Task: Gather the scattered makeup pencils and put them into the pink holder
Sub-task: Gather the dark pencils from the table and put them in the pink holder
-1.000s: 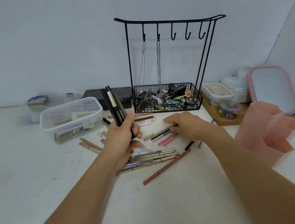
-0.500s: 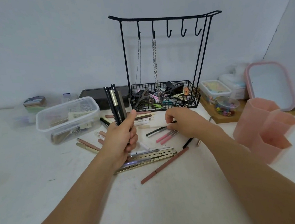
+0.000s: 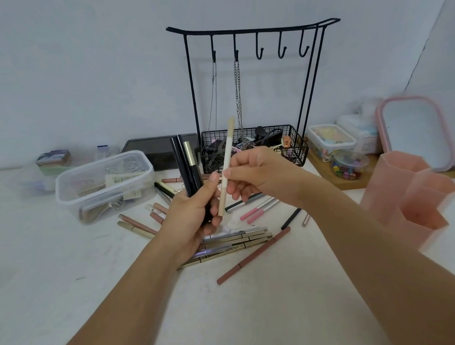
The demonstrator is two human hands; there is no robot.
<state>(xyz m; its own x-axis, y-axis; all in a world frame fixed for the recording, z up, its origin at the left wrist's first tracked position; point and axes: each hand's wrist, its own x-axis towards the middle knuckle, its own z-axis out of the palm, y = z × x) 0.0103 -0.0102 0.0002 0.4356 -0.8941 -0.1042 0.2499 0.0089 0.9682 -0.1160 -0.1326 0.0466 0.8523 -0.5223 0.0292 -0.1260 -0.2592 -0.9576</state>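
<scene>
My left hand (image 3: 194, 215) grips an upright bundle of black and gold makeup pencils (image 3: 187, 166) above the table. Right beside it, my right hand (image 3: 256, 174) pinches a cream and beige pencil (image 3: 227, 161), held nearly upright against the bundle. Several more pencils lie scattered on the white table under my hands, among them gold ones (image 3: 234, 244), a long brown one (image 3: 254, 256) and pink ones (image 3: 259, 210). The pink holder (image 3: 410, 193), made of hexagonal cups, stands at the right and looks empty.
A black wire jewellery stand (image 3: 254, 148) with hooks, chains and a full basket rises behind my hands. A clear plastic tub (image 3: 105, 184) sits at the left, a black box (image 3: 159, 150) behind it. Small containers on a wooden tray (image 3: 337, 163) and a pink-rimmed mirror (image 3: 414, 133) are at the right.
My right hand has lifted the cream pencil off the table and brought it up to the bundle in my left hand. The left hand stayed about where it was.
</scene>
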